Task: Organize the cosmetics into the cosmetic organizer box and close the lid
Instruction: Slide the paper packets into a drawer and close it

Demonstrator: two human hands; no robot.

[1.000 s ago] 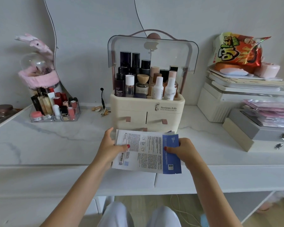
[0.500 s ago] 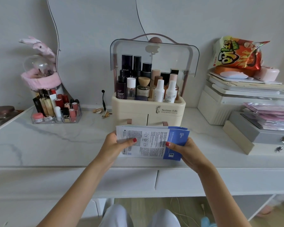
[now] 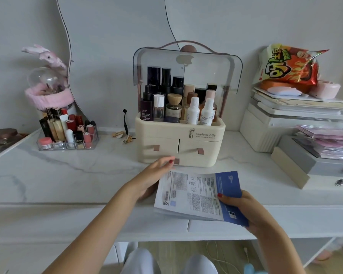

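Note:
The cream cosmetic organizer box (image 3: 203, 144) stands at the middle back of the white desk, its clear lid (image 3: 210, 66) raised. Several bottles (image 3: 192, 111) fill its top tray. Three pink drawer tabs show on its front, all drawers shut. My right hand (image 3: 244, 209) holds a stack of white-and-blue sheet mask packets (image 3: 194, 194) by the blue end, just in front of the box. My left hand (image 3: 155, 175) has its fingers apart, fingertips touching the lowest drawer tab (image 3: 176, 161).
A clear tray of lipsticks (image 3: 67, 133) sits at the left. A snack bag (image 3: 291, 64) tops white boxes at the right, beside a grey jewellery case (image 3: 313, 161) with pink packets. Small clips (image 3: 123, 135) lie left of the box.
My left hand let go of the packets and reached forward to the lowest drawer tab. My right hand alone now holds the packets, lower and nearer to me.

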